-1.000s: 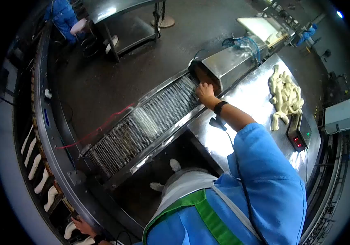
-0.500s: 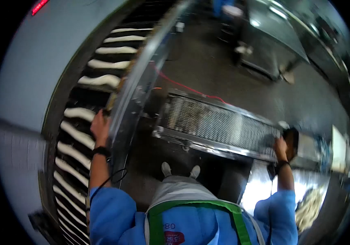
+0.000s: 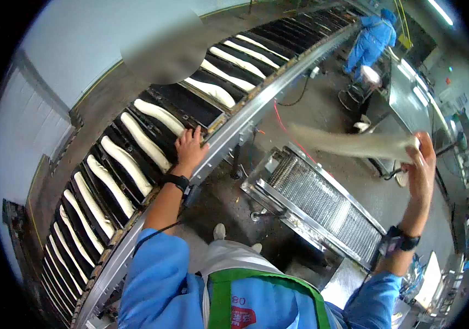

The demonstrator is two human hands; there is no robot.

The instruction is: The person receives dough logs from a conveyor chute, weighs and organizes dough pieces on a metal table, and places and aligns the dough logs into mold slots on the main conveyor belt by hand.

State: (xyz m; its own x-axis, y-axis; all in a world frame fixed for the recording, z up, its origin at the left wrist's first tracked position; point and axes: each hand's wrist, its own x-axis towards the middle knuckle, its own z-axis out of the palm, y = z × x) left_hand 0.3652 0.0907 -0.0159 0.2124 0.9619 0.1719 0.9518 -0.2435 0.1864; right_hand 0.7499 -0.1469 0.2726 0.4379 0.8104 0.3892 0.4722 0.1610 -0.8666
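My right hand (image 3: 422, 159) is raised at the right, its fingers closed on one end of a long pale dough strip (image 3: 349, 143), which stretches out to the left, blurred by motion. My left hand (image 3: 190, 151) rests with fingers spread on the inner edge of the tray line (image 3: 234, 120), beside an empty dark slot. Dough strips (image 3: 127, 167) lie one to a slot on either side of it. Below the held strip stands the metal mesh conveyor (image 3: 322, 203), with no dough on its visible part.
A person in blue (image 3: 374, 41) stands by the line at the upper right. Near them are a stool (image 3: 370, 75) and a steel table (image 3: 410, 101). A red cord (image 3: 292, 134) runs past the mesh conveyor. A white board (image 3: 429, 279) is at the lower right.
The view has swung toward the tray line. My right hand has left the far end of the mesh conveyor and now holds a dough strip in the air. My left hand's fingers are spread on the edge.
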